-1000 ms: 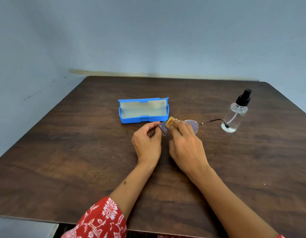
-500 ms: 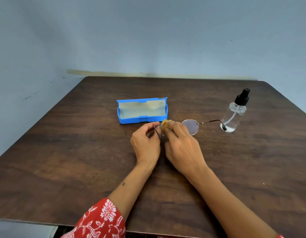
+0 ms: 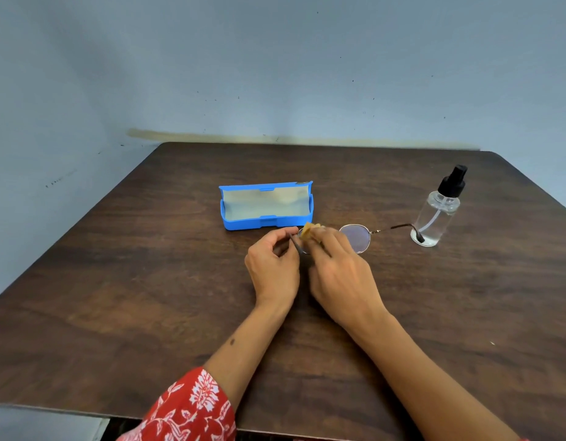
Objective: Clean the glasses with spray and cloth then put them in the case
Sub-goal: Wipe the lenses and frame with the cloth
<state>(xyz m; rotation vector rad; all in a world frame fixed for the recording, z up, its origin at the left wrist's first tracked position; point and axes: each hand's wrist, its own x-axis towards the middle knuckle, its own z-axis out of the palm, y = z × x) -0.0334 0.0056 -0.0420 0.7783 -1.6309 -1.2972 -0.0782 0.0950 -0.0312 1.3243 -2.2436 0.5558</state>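
Head view, looking down on a dark wooden table [image 3: 148, 297] against a pale blue wall [image 3: 275, 58]. At centre, the glasses [image 3: 354, 238], thin metal frame with round lenses, held just above or on the tabletop, cannot tell which. Left hand [image 3: 273, 268] at 9 o'clock of the frame, thumb and forefinger curled and pinched on the near temple arm beside the left lens. Right hand [image 3: 338, 275] just beside it at 3 o'clock, fingers curled together and clamped on a small yellow cloth [image 3: 308, 233], pressed against the left lens; that lens mostly hidden behind cloth and fingers. Other lens bare and visible past the right knuckles, its temple arm stretched out toward 3 o'clock, dark tip in front of the base of the spray bottle [image 3: 437, 214]. Bottle upright, clear body, black pump top, at 3 o'clock of the glasses. Blue case [image 3: 265, 222] open at 11 o'clock of the hands, pale lining showing, lid standing up at the back, nothing seen inside. Red floral sleeve [image 3: 192, 409] at 6 o'clock, on the left forearm.
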